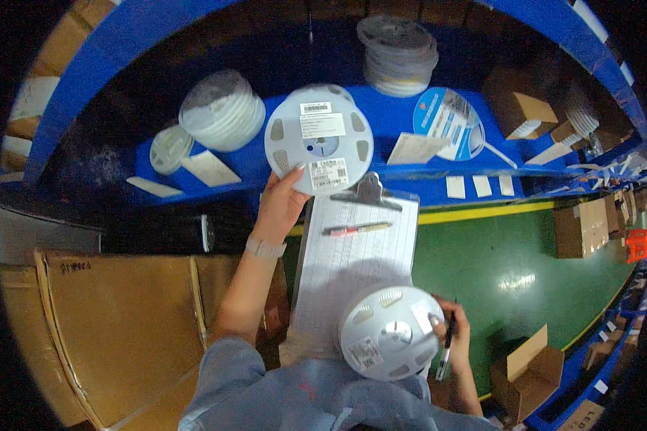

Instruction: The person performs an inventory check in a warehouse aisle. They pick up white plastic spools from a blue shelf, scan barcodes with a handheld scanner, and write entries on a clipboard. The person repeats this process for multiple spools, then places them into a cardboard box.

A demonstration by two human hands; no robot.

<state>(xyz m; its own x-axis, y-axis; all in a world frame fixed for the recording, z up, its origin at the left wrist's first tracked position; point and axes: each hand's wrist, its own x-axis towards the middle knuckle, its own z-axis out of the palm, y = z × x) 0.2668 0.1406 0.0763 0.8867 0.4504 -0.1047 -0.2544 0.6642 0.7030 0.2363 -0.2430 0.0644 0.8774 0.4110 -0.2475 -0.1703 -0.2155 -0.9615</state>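
Observation:
My left hand (287, 196) grips the lower edge of a white plastic component reel (286, 118) that bears printed labels, in front of the blue shelf. Another reel shows partly behind it. Nearer my body, my right hand (453, 323) holds a second labelled white reel (377, 350) by its right side, and a pen (445, 350) as well. Between them lies a clipboard (371, 191) with a printed table sheet (350, 256), partly covered by both reels. A red and gold pen (357, 229) rests across the sheet.
The blue shelf (350, 161) carries stacked reels (224, 110), more reels (399, 56), a blue-and-white round disc (447, 124), cards and small cartons (528, 116). Large cardboard boxes (124, 323) stand at left. On the green floor at right are an open carton (534, 377) and a closed carton (582, 226).

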